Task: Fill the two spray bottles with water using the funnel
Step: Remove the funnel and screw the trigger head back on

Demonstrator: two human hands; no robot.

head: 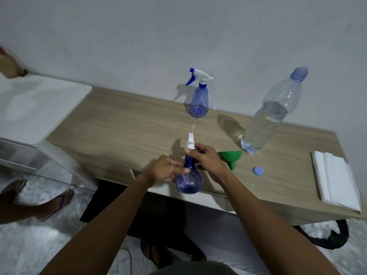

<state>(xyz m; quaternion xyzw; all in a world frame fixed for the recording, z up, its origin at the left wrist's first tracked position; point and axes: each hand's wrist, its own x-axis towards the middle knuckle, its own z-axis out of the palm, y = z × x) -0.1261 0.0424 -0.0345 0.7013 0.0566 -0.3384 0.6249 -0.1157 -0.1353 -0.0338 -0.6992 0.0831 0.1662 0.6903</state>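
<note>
A blue spray bottle stands at the table's front edge. My left hand grips its neck and body. My right hand is closed around the collar just below its white spray head. A second blue spray bottle, with its white and blue trigger head on, stands at the back by the wall. The green funnel lies on its side just right of my right hand. A large clear water bottle, uncapped and more than half full, stands at the right; its blue cap lies nearby.
The wooden table stands against a grey wall. A stack of white napkins lies at its right end. A white surface adjoins on the left. Another person's sandalled feet stand on the floor at the left.
</note>
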